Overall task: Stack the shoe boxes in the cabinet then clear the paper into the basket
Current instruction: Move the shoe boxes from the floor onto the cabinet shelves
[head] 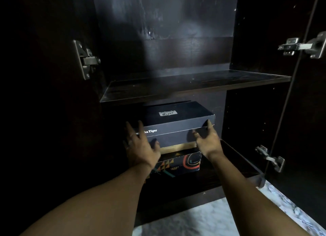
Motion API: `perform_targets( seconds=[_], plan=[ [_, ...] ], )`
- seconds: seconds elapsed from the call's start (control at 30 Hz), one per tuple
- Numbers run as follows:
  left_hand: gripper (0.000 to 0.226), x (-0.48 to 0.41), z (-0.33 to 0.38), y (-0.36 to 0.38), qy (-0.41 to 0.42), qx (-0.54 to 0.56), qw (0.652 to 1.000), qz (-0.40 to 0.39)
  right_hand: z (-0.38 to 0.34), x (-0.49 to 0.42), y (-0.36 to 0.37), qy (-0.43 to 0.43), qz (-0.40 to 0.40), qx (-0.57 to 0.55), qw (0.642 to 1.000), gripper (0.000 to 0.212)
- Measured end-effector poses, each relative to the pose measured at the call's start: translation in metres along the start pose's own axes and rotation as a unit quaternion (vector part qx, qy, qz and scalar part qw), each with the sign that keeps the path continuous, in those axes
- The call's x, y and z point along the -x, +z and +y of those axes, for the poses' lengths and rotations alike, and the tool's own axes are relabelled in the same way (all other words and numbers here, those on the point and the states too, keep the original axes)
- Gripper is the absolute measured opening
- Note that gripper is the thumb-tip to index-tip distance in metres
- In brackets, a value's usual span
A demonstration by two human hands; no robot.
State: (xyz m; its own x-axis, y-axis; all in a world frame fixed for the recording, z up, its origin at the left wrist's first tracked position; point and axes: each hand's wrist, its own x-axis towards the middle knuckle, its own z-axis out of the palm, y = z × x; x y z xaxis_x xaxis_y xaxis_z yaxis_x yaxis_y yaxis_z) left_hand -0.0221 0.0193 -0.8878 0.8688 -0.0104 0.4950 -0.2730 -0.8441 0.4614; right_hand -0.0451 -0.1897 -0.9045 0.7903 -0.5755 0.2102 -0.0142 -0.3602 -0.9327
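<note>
In the lower compartment of the cabinet (194, 84), the dark blue box (176, 112) is set on the patterned box (183, 161). It is pressed by the left grip (141, 145) with straight fingers and clasped at its corner by the right grip (208, 140). Clearing the paper, which is not seen, is judged left to do.

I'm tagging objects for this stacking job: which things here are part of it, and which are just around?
Job: navy shoe box, patterned shoe box below it, cabinet, left hand, right hand.
Just there: upper shelf, door hinges, marble floor.
</note>
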Motion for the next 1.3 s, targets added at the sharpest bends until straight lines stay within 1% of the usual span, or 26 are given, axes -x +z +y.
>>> perform_targets(
  seconds=[0.07, 0.1, 0.13, 0.2, 0.33, 0.43, 0.6, 0.77, 0.83, 0.93, 1.03, 1.07, 1.2, 1.3],
  plan=[
    [0.099, 0.011, -0.002, 0.002, 0.109, -0.136, 0.984, -0.036, -0.001, 0.012, 0.003, -0.006, 0.023, 0.040, 0.999, 0.077],
    [0.102, 0.015, -0.002, 0.005, 0.137, -0.174, 0.973, -0.064, -0.001, 0.018, 0.005, -0.010, 0.022, 0.058, 0.998, 0.076],
    [0.105, 0.016, -0.002, 0.008, 0.142, -0.193, 0.967, -0.091, 0.000, 0.020, 0.006, -0.018, 0.016, 0.069, 0.997, 0.076],
    [0.110, 0.013, 0.003, 0.013, 0.115, -0.197, 0.965, -0.131, 0.002, 0.020, 0.009, -0.025, -0.003, 0.074, 0.997, 0.079],
    [0.111, -0.005, 0.017, 0.017, 0.051, -0.199, 0.967, -0.152, -0.008, 0.003, 0.015, -0.031, -0.057, 0.076, 0.995, 0.086],
    [0.109, -0.022, 0.022, 0.017, 0.016, -0.184, 0.967, -0.176, -0.014, -0.009, 0.023, -0.021, -0.087, 0.064, 0.994, 0.085],
    [0.100, -0.046, 0.024, 0.010, -0.019, -0.143, 0.962, -0.232, -0.014, -0.023, 0.043, 0.000, -0.141, 0.051, 0.989, 0.082],
    [0.098, -0.054, 0.025, 0.009, -0.022, -0.137, 0.953, -0.270, -0.018, -0.033, 0.055, 0.035, -0.157, 0.045, 0.986, 0.085],
    [0.096, -0.054, 0.030, 0.009, -0.026, -0.131, 0.953, -0.272, -0.020, -0.033, 0.052, 0.040, -0.150, 0.044, 0.987, 0.081],
    [0.097, -0.051, 0.039, 0.005, -0.028, -0.118, 0.956, -0.269, -0.022, -0.025, 0.036, 0.033, -0.118, 0.052, 0.991, 0.070],
    [0.092, -0.040, 0.054, 0.003, 0.001, -0.105, 0.963, -0.247, -0.025, -0.009, 0.008, 0.023, -0.075, 0.081, 0.994, 0.057],
    [0.086, -0.032, 0.063, 0.001, 0.014, -0.098, 0.966, -0.240, -0.027, -0.003, -0.004, 0.020, -0.054, 0.091, 0.994, 0.055],
    [0.045, 0.003, 0.101, -0.005, 0.084, -0.051, 0.964, -0.248, -0.025, 0.026, -0.058, 0.021, 0.019, 0.132, 0.991, 0.047],
    [0.029, 0.031, 0.128, -0.007, 0.132, 0.006, 0.951, -0.280, -0.020, 0.051, -0.102, 0.035, 0.044, 0.148, 0.987, 0.043]
  ],
)
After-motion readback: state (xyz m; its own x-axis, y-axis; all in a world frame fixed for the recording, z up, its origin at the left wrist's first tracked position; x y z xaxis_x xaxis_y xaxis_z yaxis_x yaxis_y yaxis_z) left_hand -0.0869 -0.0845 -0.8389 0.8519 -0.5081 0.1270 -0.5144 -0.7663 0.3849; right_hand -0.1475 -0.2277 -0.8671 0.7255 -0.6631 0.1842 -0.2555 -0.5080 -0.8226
